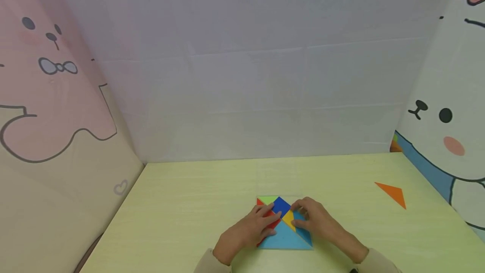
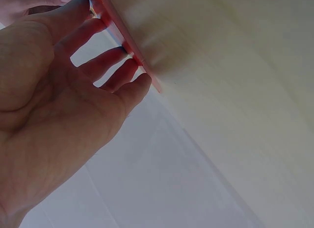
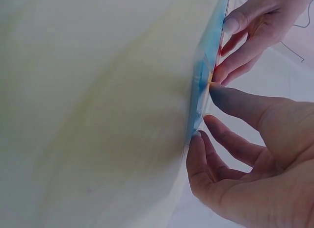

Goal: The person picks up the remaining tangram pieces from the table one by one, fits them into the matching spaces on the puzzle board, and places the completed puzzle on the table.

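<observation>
Tangram pieces lie together in a flat square on the table. In the head view I see a light green piece (image 1: pixel 267 199) at the top left, a dark blue square (image 1: pixel 281 207), a red triangle (image 1: pixel 273 224), a yellow piece (image 1: pixel 289 220), a blue piece (image 1: pixel 304 233) at the right and a large light blue triangle (image 1: pixel 285 239) along the near side. My left hand (image 1: pixel 250 227) rests spread fingers over the red triangle and the square. My right hand (image 1: pixel 316 221) touches the yellow and blue pieces with thumb and bent fingertips; its fingers reach the right edge.
An orange triangle (image 1: pixel 394 194) lies apart on the pale yellow table (image 1: pixel 182 205), toward the right. A faint clear rectangle (image 1: pixel 278 177) shows just beyond the pieces. Sheets with cartoon animals stand at left and right, and a plain white sheet (image 1: pixel 265 96) stands behind.
</observation>
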Demonstrator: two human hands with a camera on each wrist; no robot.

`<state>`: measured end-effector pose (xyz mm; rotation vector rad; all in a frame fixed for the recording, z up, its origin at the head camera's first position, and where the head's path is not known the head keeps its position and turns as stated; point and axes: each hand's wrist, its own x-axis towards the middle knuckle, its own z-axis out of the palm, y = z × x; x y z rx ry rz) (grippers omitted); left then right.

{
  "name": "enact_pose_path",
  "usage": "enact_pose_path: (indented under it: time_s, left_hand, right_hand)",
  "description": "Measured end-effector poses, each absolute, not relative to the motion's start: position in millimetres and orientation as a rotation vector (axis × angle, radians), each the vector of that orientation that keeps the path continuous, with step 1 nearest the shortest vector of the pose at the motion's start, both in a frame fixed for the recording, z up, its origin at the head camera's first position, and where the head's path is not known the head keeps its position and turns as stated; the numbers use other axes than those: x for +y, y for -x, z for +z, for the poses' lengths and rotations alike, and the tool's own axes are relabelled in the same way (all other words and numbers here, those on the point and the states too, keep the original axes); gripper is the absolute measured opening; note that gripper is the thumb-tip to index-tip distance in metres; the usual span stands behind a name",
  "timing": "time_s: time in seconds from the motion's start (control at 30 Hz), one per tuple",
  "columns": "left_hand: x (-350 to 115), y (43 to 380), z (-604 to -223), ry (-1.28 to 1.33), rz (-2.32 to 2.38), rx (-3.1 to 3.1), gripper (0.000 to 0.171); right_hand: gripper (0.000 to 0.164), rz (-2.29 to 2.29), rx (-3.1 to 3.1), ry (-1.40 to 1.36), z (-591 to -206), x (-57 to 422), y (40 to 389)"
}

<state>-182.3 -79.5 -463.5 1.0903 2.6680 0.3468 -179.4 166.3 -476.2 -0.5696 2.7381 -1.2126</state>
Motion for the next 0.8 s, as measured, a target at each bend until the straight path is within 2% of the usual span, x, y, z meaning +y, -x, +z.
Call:
enact_pose_path:
  time_s: [0.5, 0.8]
  left_hand:
    - [-80.0, 184.0, -464.8, -1.106, 0.347, 2.665, 0.051]
    - [-78.6, 184.2, -464.4, -1.065, 0.342, 2.662, 0.052]
  right_hand:
    - [0.030, -1.209, 2.748, 0.561, -476.1, 169.3, 181.4]
    - [0.029, -1.297, 2.750, 0.586, -472.8, 187.0, 183.8]
